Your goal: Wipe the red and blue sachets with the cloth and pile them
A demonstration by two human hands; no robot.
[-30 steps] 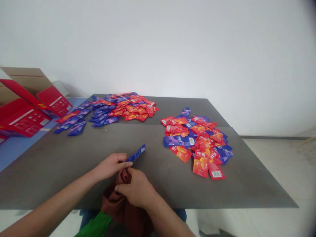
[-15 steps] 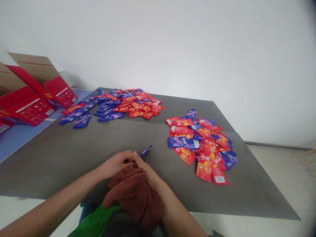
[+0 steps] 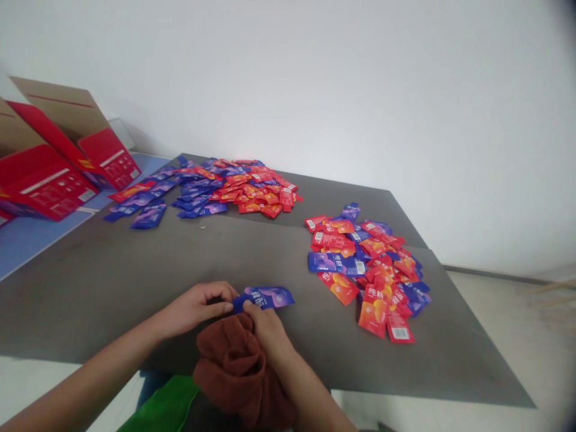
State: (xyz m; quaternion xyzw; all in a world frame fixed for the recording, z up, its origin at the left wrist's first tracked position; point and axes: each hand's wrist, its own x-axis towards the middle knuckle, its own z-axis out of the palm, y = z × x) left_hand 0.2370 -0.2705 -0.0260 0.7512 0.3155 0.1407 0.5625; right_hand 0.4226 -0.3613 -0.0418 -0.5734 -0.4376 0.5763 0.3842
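Note:
A blue-purple pouch (image 3: 272, 296) lies stretched sideways between my hands, its printed face up. My left hand (image 3: 198, 305) pinches the pouch's left end between thumb and fingers. With its thumb on the near edge, my right hand (image 3: 270, 331) grips the pouch around the middle; its other fingers are hidden. A crumpled brown cloth (image 3: 231, 360) hangs bunched against that right hand, below the pouch. Just to the right lies a loose heap of red and blue pouches (image 3: 332, 241).
Another mixed heap of pouches (image 3: 249, 191) lies at the back of the grey table (image 3: 189, 252), with several blue ones spread at its left. Open red cartons (image 3: 49, 186) stand on a blue surface (image 3: 31, 246) at left. A white wall (image 3: 315, 90) rises behind.
The pouch has turned from edge-on to face up. My left hand has shifted slightly left, opening a gap between the hands. The cloth hangs a little differently.

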